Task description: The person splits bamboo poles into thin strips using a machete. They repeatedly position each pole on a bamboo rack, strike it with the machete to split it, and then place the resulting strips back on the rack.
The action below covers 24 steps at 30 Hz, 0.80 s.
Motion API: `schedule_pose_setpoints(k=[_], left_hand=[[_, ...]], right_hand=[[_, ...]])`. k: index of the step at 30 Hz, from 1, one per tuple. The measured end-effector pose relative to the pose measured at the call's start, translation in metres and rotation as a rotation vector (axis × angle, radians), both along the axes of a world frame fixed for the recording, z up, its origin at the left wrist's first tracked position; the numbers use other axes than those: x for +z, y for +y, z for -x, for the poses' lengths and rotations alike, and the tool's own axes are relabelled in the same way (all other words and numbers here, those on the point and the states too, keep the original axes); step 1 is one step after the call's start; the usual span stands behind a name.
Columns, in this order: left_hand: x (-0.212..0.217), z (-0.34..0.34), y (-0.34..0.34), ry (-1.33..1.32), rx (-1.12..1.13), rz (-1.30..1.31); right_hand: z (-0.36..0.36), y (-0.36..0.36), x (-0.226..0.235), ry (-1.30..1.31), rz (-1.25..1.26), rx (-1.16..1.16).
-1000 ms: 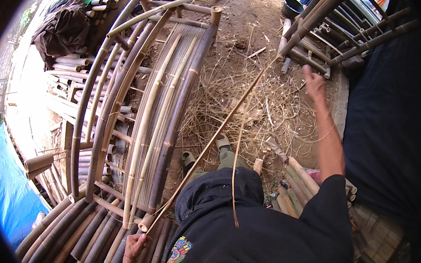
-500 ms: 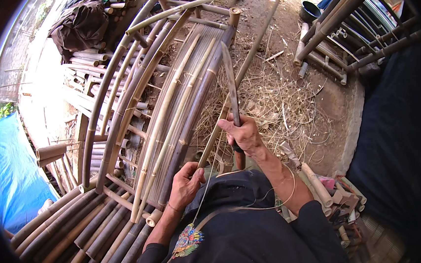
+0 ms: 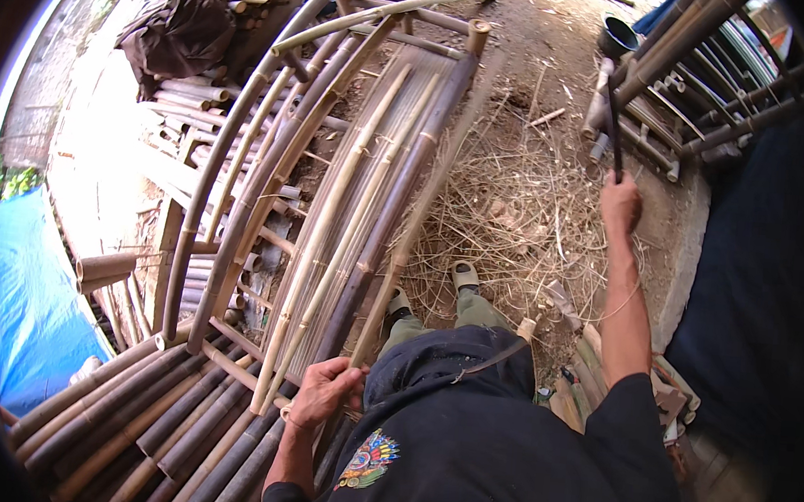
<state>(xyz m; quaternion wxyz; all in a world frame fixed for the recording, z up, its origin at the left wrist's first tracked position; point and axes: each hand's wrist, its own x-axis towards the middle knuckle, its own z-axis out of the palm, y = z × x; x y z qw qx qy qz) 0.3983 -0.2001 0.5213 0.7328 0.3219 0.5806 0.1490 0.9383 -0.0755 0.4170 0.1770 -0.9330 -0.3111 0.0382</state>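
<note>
- Half a second ago the knife (image 3: 613, 121) lay across the strip (image 3: 410, 237) in front of the body; now it is well apart, out to the right with its blade up.
- So, I judge, the blade is not cutting at this instant, and the left hand (image 3: 320, 392) alone steadies the strip.
- The left fingers are closed around the strip's lower end, beside the seat (image 3: 412, 176).
- From there the strip slants up and away along the seat's near side, blurred, so it is probably moving.
- The right hand (image 3: 621, 204) has swung out from the lap; its fingers are clenched around the knife's handle.
- A short curled paring (image 3: 496, 357) lies over the lap, and shavings (image 3: 519, 208) cover the ground ahead.
- A black bucket (image 3: 616, 49) stands beside the bamboo frame (image 3: 673, 50); its contents are too dark to tell.
- The frame holds loose bamboo lengths.
</note>
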Motion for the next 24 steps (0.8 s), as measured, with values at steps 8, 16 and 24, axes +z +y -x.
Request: schedule_pose_setpoints(k=[8, 16, 24], left_hand=[[-0.018, -0.089, 0.046, -0.164, 0.047, -0.140], [-0.005, -0.121, 0.075, 0.336, -0.199, -0.512], [-0.009, -0.116, 0.048, 0.220, -0.098, -0.573]], right_hand=[[0.116, -0.029, 0.058, 0.384, -0.183, 0.586], [0.209, -0.052, 0.046, 0.011, -0.430, 1.247], [0.205, -0.051, 0.056, 0.265, -0.213, 1.188]])
